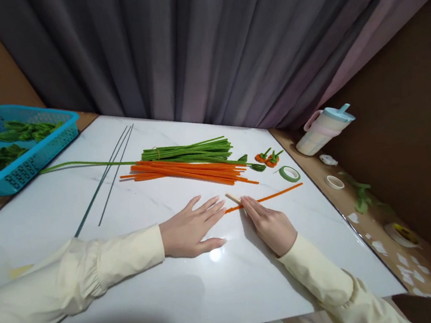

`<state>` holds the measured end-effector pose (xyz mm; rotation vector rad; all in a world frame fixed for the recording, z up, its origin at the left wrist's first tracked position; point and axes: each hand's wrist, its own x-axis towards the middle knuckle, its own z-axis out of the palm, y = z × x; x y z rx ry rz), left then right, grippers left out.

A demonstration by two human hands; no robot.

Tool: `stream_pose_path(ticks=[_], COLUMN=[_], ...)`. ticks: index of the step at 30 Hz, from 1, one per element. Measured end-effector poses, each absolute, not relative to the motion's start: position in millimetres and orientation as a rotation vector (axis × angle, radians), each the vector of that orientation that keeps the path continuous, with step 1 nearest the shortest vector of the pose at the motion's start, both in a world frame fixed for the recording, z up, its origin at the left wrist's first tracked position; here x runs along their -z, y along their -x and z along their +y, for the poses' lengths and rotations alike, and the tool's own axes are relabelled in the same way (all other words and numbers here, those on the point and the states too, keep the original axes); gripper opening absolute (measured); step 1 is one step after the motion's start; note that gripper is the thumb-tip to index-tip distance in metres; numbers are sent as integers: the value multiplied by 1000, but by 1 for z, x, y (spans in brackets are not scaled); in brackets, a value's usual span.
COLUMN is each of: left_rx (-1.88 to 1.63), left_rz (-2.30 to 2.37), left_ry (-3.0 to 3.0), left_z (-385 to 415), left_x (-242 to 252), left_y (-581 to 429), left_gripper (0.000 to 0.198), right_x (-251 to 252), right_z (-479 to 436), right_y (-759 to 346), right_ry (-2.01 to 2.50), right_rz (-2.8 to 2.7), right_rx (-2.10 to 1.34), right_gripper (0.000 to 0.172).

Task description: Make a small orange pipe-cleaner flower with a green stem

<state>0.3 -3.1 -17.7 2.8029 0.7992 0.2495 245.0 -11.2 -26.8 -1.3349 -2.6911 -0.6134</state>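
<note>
My left hand [193, 230] lies flat on the white board [140, 311], fingers spread, its fingertips at the left end of a single orange stem [280, 193]. To its right, my right hand [270, 223] has its fingers closed round a short pale stick [232, 198], which rests across the orange stem. Behind the hands lies a bundle of orange stems [188, 171], with a bundle of green stems [190, 153] behind it. Small orange pieces with green tops [272, 160] and a roll of green tape [290, 173] sit to the right of the bundles.
A blue basket [38, 157] of green leaves stands at the left. Thin dark wires [114, 170] and a long green stem [79, 163] lie near it. At the right are a tumbler [321, 133], a white ring [334, 182] and paper scraps [379, 248].
</note>
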Motion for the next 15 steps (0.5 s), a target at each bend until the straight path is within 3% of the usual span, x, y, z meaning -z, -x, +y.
stream_pose_path(ticks=[4, 9, 15], left_rx=[-203, -206, -146], left_rz=[804, 801, 820], left_ry=[-2799, -2796, -2790], left_z=[-2, -1, -2], left_x=[17, 17, 13], left_y=[0, 1, 0], left_gripper=[64, 62, 61], right_x=[5, -26, -13], right_z=[0, 41, 93], right_y=[-254, -280, -300], right_ry=[1435, 1991, 2055], right_rz=[-2809, -2547, -2477], right_rx=[652, 622, 546], right_gripper=[42, 38, 24])
